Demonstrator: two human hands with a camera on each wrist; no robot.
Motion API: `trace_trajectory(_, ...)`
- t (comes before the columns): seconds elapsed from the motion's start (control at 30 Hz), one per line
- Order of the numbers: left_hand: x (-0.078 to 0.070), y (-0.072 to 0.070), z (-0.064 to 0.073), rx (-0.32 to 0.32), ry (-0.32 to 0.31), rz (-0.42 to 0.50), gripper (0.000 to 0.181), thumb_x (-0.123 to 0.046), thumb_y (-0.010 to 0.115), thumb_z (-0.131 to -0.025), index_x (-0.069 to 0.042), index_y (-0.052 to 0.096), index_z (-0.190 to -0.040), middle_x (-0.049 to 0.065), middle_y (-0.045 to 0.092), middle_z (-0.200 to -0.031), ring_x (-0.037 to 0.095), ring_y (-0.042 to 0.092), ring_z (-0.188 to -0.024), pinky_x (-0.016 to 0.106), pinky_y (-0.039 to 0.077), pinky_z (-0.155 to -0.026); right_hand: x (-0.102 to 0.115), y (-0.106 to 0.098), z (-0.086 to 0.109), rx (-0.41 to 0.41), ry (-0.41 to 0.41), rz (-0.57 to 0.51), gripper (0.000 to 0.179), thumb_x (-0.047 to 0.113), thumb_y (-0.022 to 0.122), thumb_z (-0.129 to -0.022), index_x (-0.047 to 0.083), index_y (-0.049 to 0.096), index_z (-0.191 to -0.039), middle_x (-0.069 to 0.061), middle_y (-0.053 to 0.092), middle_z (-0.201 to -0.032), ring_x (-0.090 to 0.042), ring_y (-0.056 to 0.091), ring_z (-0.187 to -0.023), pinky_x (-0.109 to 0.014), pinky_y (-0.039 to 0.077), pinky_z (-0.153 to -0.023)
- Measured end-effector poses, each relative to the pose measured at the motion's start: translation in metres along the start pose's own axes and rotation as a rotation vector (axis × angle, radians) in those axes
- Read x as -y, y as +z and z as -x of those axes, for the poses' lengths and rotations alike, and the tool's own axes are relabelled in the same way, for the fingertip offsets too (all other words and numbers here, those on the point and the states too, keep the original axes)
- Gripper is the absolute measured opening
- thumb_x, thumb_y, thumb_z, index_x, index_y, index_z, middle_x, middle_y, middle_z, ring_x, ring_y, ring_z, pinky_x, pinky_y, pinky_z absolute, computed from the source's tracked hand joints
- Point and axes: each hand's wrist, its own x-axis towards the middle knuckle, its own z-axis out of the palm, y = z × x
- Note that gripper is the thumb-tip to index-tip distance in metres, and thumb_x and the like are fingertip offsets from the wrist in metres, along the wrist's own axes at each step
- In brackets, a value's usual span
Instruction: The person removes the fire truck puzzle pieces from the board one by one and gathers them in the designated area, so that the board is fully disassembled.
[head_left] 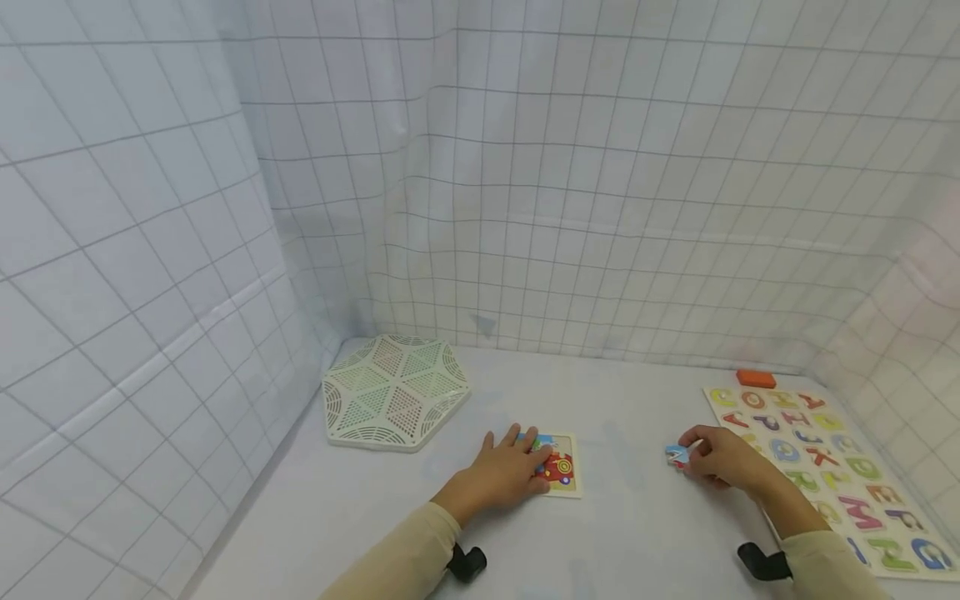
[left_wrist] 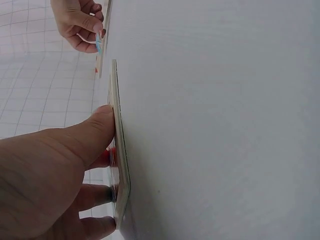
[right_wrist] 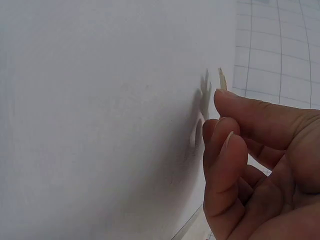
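Observation:
My left hand [head_left: 501,473] rests on a small square picture puzzle board [head_left: 576,483] in the middle of the white table. Its fingers are spread over the board, and in the left wrist view the thumb and fingertips press on its face near the edge. Red and blue printed artwork shows beside the fingers. Over to the right, my right hand [head_left: 722,457] pinches a small blue, white and red puzzle piece [head_left: 677,455] between thumb and fingers. Seen edge-on in the right wrist view, the thin piece [right_wrist: 223,80] stands just off the tabletop, beside its shadow.
An alphabet puzzle board [head_left: 842,437] with colourful letters lies at the right, partly behind my right forearm. An orange block [head_left: 756,379] sits at its far edge. At the back left is a pale hexagonal lattice plate [head_left: 397,392]. Grid-patterned sheets enclose the table.

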Motion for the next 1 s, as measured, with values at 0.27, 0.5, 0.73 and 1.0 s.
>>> trace_trajectory(0.27, 0.002, 0.001, -0.001, -0.004, 0.014, 0.006, 0.061, -0.054, 0.056, -0.100, -0.031, 0.044, -0.156, 0.004, 0.033, -0.166, 0.033, 0.024, -0.155, 0.066, 0.026, -0.116, 0.000, 0.001, -0.002, -0.036, 0.034, 0.057, 0.036, 0.001, 0.073, -0.083, -0.002, 0.059, -0.116, -0.006, 0.053, -0.078, -0.017, 0.049, -0.056, -0.026, 0.039, -0.048)
trace_trajectory(0.5, 0.006, 0.004, -0.002, -0.007, 0.012, 0.012, 0.062, -0.055, 0.058, -0.099, -0.032, 0.043, -0.156, 0.003, 0.033, -0.166, 0.031, 0.025, -0.155, 0.066, 0.026, -0.116, 0.003, -0.001, -0.002, -0.031, 0.052, 0.127, 0.035, 0.001, 0.071, -0.083, -0.002, 0.061, -0.117, -0.006, 0.054, -0.077, -0.018, 0.050, -0.056, -0.028, 0.040, -0.050)
trace_trajectory(0.73, 0.008, 0.003, -0.002, -0.010, 0.038, 0.012, 0.064, -0.056, 0.056, -0.099, -0.032, 0.041, -0.157, 0.003, 0.032, -0.166, 0.031, 0.024, -0.155, 0.064, 0.024, -0.118, 0.010, 0.001, -0.002, -0.059, 0.022, 0.142, 0.034, 0.005, 0.068, -0.088, -0.002, 0.061, -0.121, -0.006, 0.056, -0.078, -0.017, 0.049, -0.056, -0.029, 0.042, -0.051)
trace_trajectory(1.0, 0.017, 0.002, 0.003, -0.059, 0.054, 0.037, 0.065, -0.055, 0.057, -0.099, -0.027, 0.044, -0.156, 0.006, 0.034, -0.165, 0.030, 0.026, -0.154, 0.059, 0.024, -0.121, 0.039, 0.015, -0.012, 0.004, -0.034, 0.007, 0.033, 0.012, 0.066, -0.097, -0.004, 0.060, -0.126, -0.011, 0.059, -0.082, -0.018, 0.052, -0.062, -0.029, 0.047, -0.054)
